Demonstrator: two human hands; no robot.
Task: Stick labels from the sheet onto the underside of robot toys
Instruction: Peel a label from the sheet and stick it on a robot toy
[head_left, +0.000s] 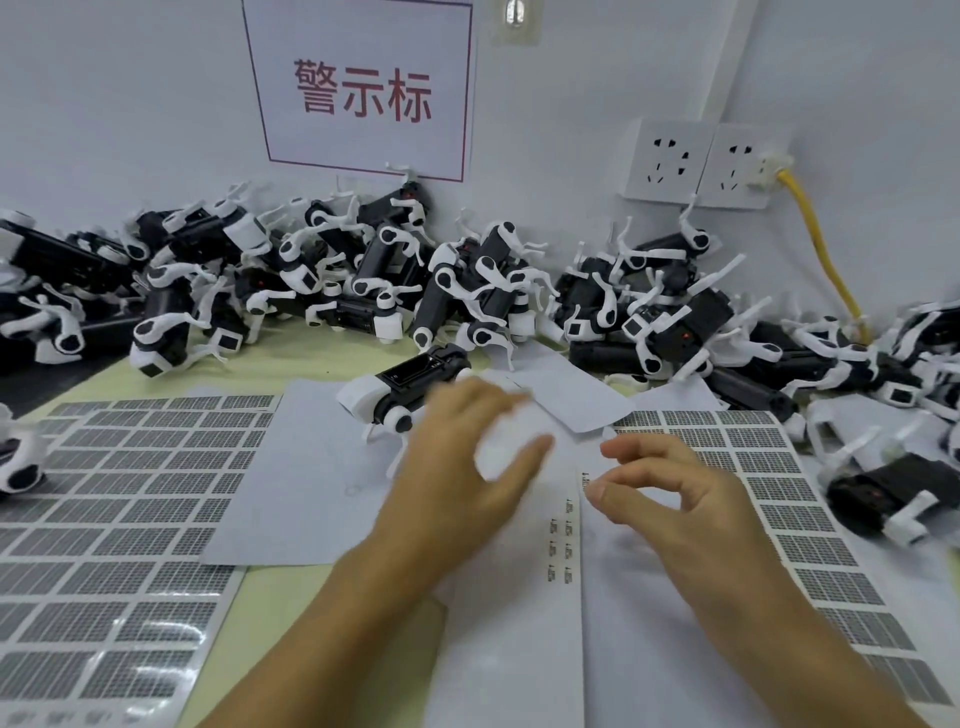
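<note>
Black-and-white plastic robot toy (402, 387) lies mid-worktop; left hand (467, 457) spread loose beside it, right hand (670, 493) half-curled, empty, over the white label sheet (563, 540).

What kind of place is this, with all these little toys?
Probably a labelling station in a toy factory or packing workshop. A heap of identical black-and-white robot toys lies against the wall, sheets of printed labels cover the table, and a red-lettered sign hangs above.
</note>
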